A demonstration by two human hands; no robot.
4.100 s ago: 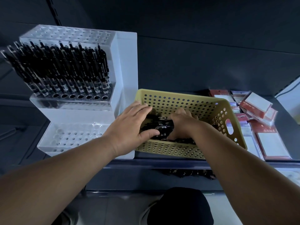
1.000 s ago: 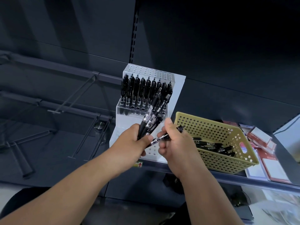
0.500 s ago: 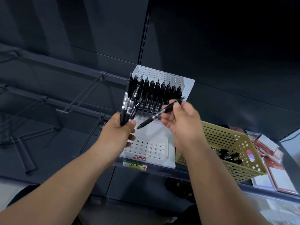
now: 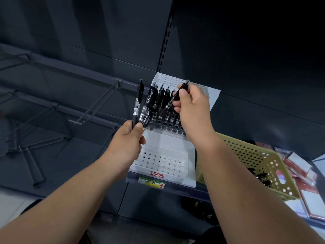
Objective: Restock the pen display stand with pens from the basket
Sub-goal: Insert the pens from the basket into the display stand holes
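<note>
A white tiered pen display stand (image 4: pixel 175 143) sits on the dark shelf, its upper tier lined with black pens (image 4: pixel 164 106) and its lower tier of holes bare. My left hand (image 4: pixel 129 140) grips a small bundle of black pens (image 4: pixel 140 106) upright, just left of the stand. My right hand (image 4: pixel 191 106) pinches a single black pen (image 4: pixel 173 99), tip slanted down-left over the upper tier's row. The yellow perforated basket (image 4: pixel 246 155) stands to the right of the stand with black pens (image 4: pixel 262 176) lying inside.
Red-and-white packaged items (image 4: pixel 306 175) lie right of the basket. Bare metal display hooks (image 4: pixel 95 106) stick out from the back panel at left. A price label (image 4: pixel 152 182) sits on the shelf's front edge below the stand.
My right hand has carried the single pen up and over the stand's upper row, turning it steeper. My left hand has lifted its bundle slightly. Earlier, both hands were in the basket.
</note>
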